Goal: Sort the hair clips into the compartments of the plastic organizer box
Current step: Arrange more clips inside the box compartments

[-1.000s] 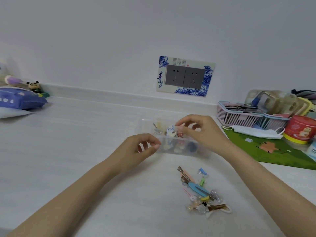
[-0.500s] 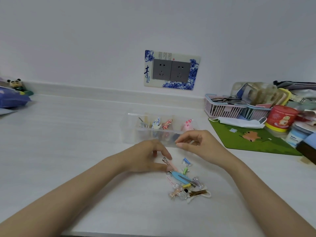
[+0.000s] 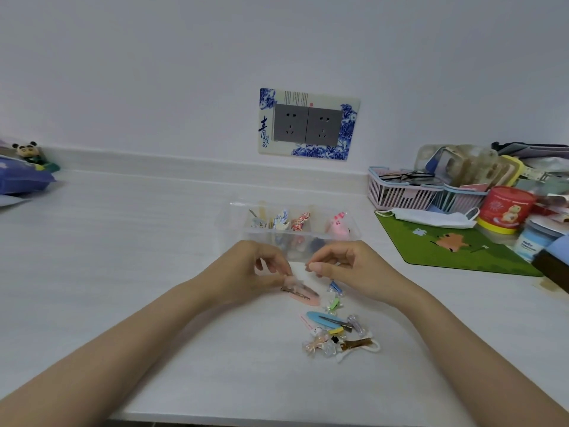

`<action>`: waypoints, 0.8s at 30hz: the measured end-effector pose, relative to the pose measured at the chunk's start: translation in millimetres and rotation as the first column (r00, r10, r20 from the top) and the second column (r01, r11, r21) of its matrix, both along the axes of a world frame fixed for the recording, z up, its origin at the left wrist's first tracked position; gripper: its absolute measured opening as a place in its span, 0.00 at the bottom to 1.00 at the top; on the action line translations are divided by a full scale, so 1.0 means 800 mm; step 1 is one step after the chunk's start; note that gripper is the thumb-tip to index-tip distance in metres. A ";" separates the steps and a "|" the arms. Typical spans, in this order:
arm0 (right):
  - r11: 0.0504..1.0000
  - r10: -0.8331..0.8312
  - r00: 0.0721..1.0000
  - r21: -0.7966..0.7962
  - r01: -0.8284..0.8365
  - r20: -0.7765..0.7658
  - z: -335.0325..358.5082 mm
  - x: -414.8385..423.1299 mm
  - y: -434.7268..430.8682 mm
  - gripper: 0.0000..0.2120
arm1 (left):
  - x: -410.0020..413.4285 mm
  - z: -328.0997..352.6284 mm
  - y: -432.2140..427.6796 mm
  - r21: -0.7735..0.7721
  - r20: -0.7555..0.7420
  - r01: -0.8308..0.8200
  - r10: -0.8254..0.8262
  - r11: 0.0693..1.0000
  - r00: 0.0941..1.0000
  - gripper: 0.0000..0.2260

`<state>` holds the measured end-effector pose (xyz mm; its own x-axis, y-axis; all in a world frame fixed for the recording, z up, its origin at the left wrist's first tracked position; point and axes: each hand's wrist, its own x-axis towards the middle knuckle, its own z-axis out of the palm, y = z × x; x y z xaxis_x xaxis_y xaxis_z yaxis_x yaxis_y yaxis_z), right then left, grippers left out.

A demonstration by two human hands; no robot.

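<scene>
A clear plastic organizer box (image 3: pixel 234 211) stands on the white table, with several clips in its compartments, a pink one (image 3: pixel 338 227) at the right. My left hand (image 3: pixel 252 269) pinches the metal end of a long pink hair clip (image 3: pixel 303 294), which is blurred and lifted just off the table. My right hand (image 3: pixel 348 266) hovers beside it with thumb and fingers curled together, and I see nothing in them. A loose pile of hair clips (image 3: pixel 335 331) lies in front of both hands, with a blue oval clip (image 3: pixel 323 318) on top.
A green mat (image 3: pixel 455 251) with a white face mask (image 3: pixel 428 217) lies at the right. Behind it stand pink and blue baskets (image 3: pixel 403 195), a red tin (image 3: pixel 505 208) and jars. A blue bag (image 3: pixel 21 180) and a panda toy (image 3: pixel 29 151) sit at the far left. The table's front edge is near.
Both hands came back from the organizer box to the pile. My left hand took hold of the pink clip and raised it off the heap.
</scene>
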<state>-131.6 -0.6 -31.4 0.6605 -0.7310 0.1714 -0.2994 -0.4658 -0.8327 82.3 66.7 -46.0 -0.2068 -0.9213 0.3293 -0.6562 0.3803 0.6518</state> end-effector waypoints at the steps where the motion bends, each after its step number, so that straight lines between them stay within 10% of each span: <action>1: 1.000 0.016 1.000 0.022 -0.016 0.008 0.001 0.003 0.003 0.04 | 0.002 0.004 0.001 -0.026 -0.047 -0.021 0.020 0.999 0.999 0.03; 11: 0.976 -0.060 0.962 0.218 0.001 0.265 0.030 0.049 0.008 0.05 | 0.030 0.020 0.010 -0.198 -0.214 -0.206 0.163 0.958 0.963 0.07; 18: 0.966 -0.223 0.934 -0.068 0.251 0.280 0.048 0.089 -0.022 0.07 | 0.073 0.025 -0.021 -0.287 0.264 -0.369 0.443 0.884 0.857 0.37; 24: 0.901 -0.283 0.936 -0.276 0.334 0.211 0.036 0.113 -0.043 0.05 | 0.080 0.016 -0.045 -0.212 0.419 -0.359 0.416 0.909 0.807 0.39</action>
<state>-41.1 -34.9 -2.4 0.3545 -0.7893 0.5014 -0.3426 -0.6085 -0.7158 146.2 31.0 -33.5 0.0091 -0.9169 0.3990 -0.9717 0.0861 0.2199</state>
